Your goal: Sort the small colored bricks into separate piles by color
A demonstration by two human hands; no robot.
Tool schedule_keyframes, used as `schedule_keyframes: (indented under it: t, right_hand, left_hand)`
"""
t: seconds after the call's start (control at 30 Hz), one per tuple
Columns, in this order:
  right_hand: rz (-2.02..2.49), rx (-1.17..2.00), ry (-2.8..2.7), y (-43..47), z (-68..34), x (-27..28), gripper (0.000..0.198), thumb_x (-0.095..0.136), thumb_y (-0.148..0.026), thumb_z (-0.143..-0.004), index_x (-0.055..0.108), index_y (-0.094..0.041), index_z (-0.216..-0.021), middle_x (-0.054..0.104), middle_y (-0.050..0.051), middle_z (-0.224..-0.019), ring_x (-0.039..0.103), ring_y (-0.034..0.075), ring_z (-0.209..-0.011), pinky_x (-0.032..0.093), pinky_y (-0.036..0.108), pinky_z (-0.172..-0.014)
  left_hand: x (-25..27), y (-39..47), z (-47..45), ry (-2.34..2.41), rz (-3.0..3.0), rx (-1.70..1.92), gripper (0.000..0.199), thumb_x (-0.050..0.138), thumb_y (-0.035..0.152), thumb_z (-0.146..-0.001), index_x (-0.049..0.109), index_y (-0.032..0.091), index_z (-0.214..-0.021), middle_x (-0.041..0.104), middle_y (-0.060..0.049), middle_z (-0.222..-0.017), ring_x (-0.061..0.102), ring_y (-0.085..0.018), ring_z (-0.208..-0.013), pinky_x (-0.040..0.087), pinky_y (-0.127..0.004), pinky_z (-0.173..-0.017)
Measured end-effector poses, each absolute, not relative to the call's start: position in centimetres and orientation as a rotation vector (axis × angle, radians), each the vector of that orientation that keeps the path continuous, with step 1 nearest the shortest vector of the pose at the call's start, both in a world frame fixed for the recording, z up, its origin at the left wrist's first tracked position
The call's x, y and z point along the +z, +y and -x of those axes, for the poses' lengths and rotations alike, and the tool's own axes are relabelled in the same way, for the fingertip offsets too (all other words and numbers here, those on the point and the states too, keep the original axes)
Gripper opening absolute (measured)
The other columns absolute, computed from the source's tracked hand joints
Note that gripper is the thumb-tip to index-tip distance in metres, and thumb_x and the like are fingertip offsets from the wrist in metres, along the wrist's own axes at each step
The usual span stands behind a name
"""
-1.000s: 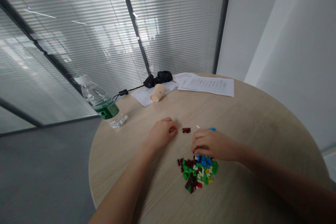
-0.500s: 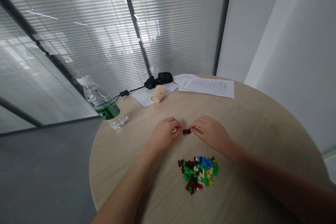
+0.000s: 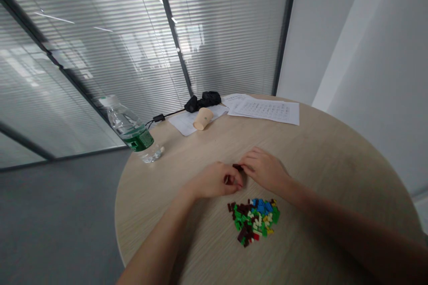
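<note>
A small dark brown toy-brick piece [image 3: 237, 167] sits low at the table, partly covered by fingers. The fingertips of my right hand [image 3: 265, 170] are closed on its right end. Just left of and nearer than that piece, my left hand [image 3: 217, 180] is curled, thumb and fingers together; a dark reddish patch shows between them, and whether it is a brick or shadow I cannot tell. Nearer to me lies a pile of loose toy bricks [image 3: 257, 220] in brown, green, blue, cream, yellow and red.
On the round wooden table [image 3: 321, 151], a clear plastic bottle [image 3: 138, 139] with a green label stands at the left edge. A paper cup [image 3: 203, 119] lies on its side at the back, beside black bundled objects [image 3: 210, 98] with a cable and printed sheets [image 3: 267, 110].
My left hand has moved right and toward me, its fingers curling down near the brown piece. The right fingertips have shifted slightly left onto the piece. The brick pile is unchanged.
</note>
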State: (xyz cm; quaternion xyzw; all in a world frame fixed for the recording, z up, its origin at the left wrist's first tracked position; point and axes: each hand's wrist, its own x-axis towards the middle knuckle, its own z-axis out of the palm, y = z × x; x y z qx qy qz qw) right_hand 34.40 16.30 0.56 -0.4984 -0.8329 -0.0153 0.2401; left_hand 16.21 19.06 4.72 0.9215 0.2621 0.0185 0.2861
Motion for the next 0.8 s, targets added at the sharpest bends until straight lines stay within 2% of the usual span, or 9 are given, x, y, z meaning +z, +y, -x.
schedule_keyframes:
  t: [0.2,0.33,0.47,0.6,0.8]
  right_hand:
    - [1.221,0.046,-2.22,15.6,-35.3,0.8,0.014,0.054,-0.014,-0.082,0.067,-0.017,-0.083,0.067,0.005,-0.083,0.055,0.018,-0.084,0.042,0.03,-0.077]
    - [1.08,0.41,-2.372,14.5,-36.3,1.3,0.01,0.058,-0.017,-0.078,0.068,-0.018,-0.078,0.065,0.002,-0.074,0.056,0.013,-0.069,0.042,0.025,-0.065]
    - [0.927,0.685,-2.457,13.7,-36.8,1.7,0.013,0.058,-0.018,-0.077,0.07,-0.016,-0.083,0.065,0.003,-0.079,0.058,0.012,-0.07,0.044,0.023,-0.065]
    - [0.883,0.709,-2.478,13.6,-36.8,1.8,0.016,0.058,-0.013,-0.074,0.071,-0.016,-0.081,0.065,0.005,-0.082,0.058,0.013,-0.074,0.044,0.024,-0.067]
    - [0.888,0.784,-2.513,13.6,-36.8,2.1,0.013,0.061,-0.016,-0.075,0.072,-0.015,-0.082,0.065,0.005,-0.08,0.058,0.013,-0.072,0.045,0.025,-0.069]
  left_hand:
    - [4.5,18.7,-16.2,0.528,-2.335,-0.087,0.013,0.06,0.016,-0.073,0.069,0.016,-0.082,0.058,0.003,-0.06,0.049,-0.007,-0.054,0.036,-0.017,-0.052]
    - [4.6,18.8,-16.1,0.529,-2.369,-0.083,0.013,0.059,0.017,-0.074,0.069,0.016,-0.081,0.059,0.003,-0.061,0.05,-0.007,-0.054,0.036,-0.017,-0.052]
    - [4.6,19.1,-15.9,0.609,-2.439,-0.001,0.014,0.055,0.015,-0.074,0.067,0.016,-0.081,0.063,0.002,-0.068,0.052,-0.008,-0.059,0.036,-0.018,-0.056]
    - [4.3,19.4,-15.9,0.65,-2.452,0.1,0.016,0.051,0.017,-0.079,0.066,0.017,-0.084,0.066,0.0,-0.078,0.055,-0.01,-0.066,0.039,-0.02,-0.062]
    - [4.0,19.7,-15.8,0.673,-2.466,0.142,0.017,0.05,0.019,-0.081,0.066,0.017,-0.086,0.067,-0.001,-0.081,0.056,-0.011,-0.069,0.04,-0.022,-0.064]
